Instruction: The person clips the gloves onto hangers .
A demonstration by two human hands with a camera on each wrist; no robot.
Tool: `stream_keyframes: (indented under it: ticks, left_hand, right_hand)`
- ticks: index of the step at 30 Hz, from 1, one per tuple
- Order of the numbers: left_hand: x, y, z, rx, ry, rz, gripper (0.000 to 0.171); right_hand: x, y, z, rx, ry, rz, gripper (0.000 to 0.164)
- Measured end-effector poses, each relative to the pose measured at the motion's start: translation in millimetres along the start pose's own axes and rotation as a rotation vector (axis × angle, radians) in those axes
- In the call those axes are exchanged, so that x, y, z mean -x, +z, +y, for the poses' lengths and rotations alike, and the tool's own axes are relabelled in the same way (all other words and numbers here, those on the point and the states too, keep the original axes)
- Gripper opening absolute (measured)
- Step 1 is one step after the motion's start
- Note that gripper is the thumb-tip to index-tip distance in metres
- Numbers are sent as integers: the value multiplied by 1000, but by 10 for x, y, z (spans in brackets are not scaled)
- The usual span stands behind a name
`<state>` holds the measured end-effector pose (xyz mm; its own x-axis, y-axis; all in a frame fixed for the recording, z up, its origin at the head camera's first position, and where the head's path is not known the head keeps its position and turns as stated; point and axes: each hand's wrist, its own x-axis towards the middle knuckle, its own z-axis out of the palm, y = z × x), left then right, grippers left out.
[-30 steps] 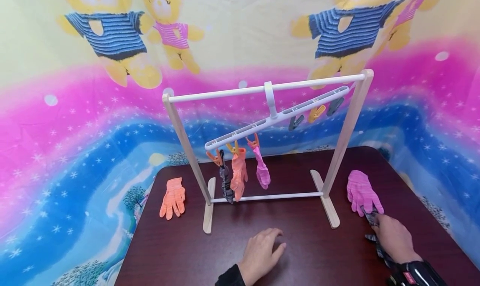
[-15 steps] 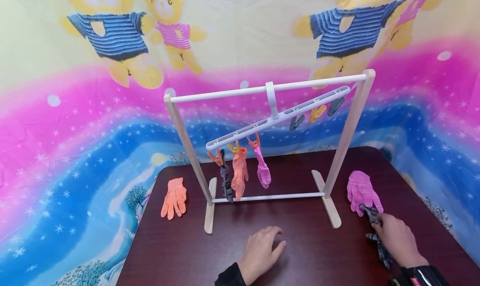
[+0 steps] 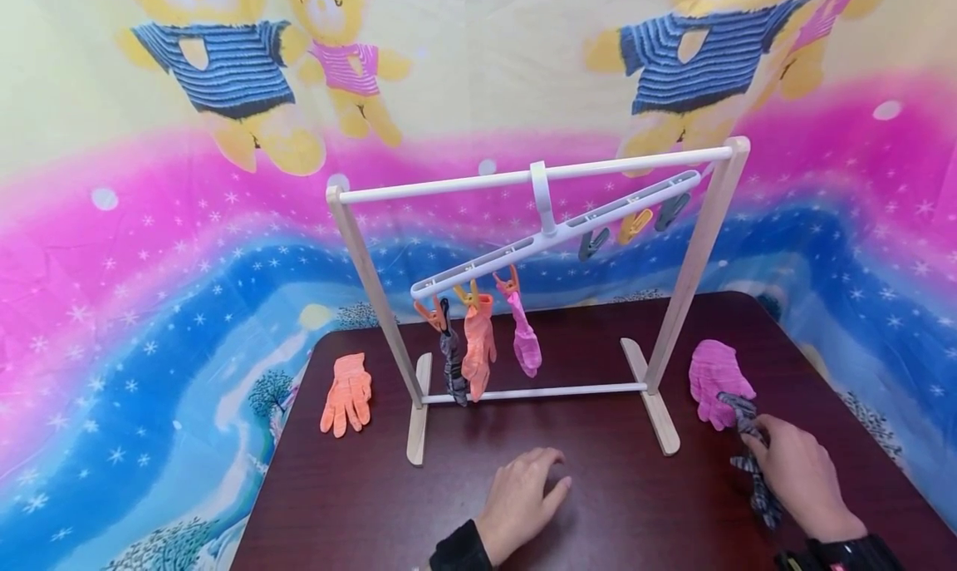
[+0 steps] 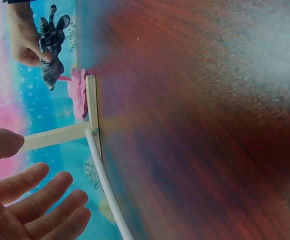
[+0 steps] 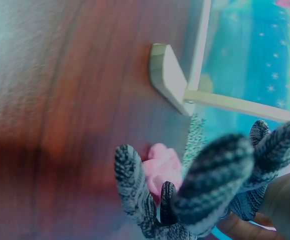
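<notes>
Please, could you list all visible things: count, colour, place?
Table: one, reddish brown, foreground
Rack: one, wood and white, on table
Hanger: one, white, on rack
Clips: six, orange, yellow, grey, on hanger
Clipped knitwear: three, grey, orange, pink, hanger's left half
Loose gloves: two, orange left, pink right, on table
Striped glove: one, grey, held at right
Backdrop: one, multicoloured, behind
Left hand: one, black-sleeved, front centre
Right hand: one, black-sleeved, gripping striped glove

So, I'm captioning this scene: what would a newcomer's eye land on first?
Probably the vivid backdrop, with its yellow bears across the top of the head view. Next, the slanted white hanger hooked on the rack, with gray, orange and pink knitwear clipped along its left half. At right, the right hand holds a striped gray glove near a pink glove.
</notes>
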<state>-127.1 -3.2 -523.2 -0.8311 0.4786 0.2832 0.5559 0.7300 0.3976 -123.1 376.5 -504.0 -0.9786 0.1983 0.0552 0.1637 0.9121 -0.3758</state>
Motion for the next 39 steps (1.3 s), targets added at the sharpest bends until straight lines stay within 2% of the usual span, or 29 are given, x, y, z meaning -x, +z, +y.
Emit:
stream_keyframes:
  ticks: [7, 17, 28, 39]
  left_hand:
    - [-76, -59, 36, -7, 27, 15, 22]
    - [-209, -92, 165, -23, 56, 30, 23]
    - [-344, -128, 272, -15, 65, 29, 24]
    - [-593, -238, 395, 16, 78, 57, 26]
  right_hand:
    - [34, -78, -101, -25, -56, 72, 15]
    - [56, -172, -244, -26, -77, 106, 25]
    - [105, -149, -359, -42, -101, 181, 16]
    - [104, -78, -567, -117, -125, 239, 19]
